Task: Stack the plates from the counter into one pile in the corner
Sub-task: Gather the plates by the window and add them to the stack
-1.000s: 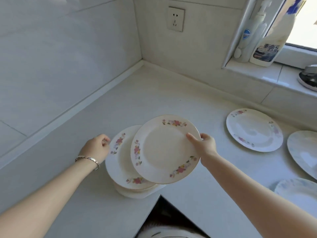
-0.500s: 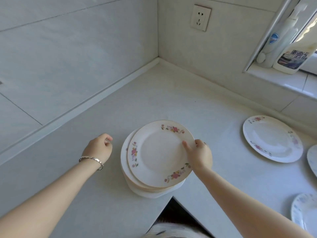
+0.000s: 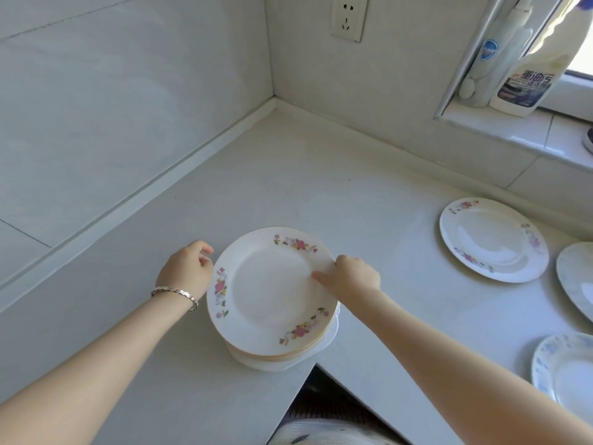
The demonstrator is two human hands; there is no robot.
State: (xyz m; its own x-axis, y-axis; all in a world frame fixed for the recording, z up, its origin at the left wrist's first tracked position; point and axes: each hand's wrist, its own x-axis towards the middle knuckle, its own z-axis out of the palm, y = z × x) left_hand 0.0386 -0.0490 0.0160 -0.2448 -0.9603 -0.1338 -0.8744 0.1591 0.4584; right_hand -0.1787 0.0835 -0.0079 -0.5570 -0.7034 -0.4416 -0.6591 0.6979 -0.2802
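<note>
A pile of white plates (image 3: 279, 358) stands near the counter's inner front edge. Its top plate (image 3: 269, 293) has pink flowers on the rim and lies flat on the pile. My right hand (image 3: 351, 277) grips this plate's right rim, thumb on top. My left hand (image 3: 187, 271), with a silver bracelet on the wrist, is curled at the pile's left rim; I cannot tell if it touches it. Another flowered plate (image 3: 492, 239) lies alone at the right. Two blue-patterned plates (image 3: 577, 274) (image 3: 564, 374) sit at the right edge, cut off by the frame.
The white counter (image 3: 305, 175) runs back to the corner where two tiled walls meet. A wall socket (image 3: 349, 17) is above it. Two cleaner bottles (image 3: 526, 78) stand on the window sill at the upper right. A dark gap (image 3: 324, 399) opens below the counter's front edge.
My right hand has lowered the flowered plate from a tilt above the pile and set it flat and centred on top. My left hand stayed beside the pile.
</note>
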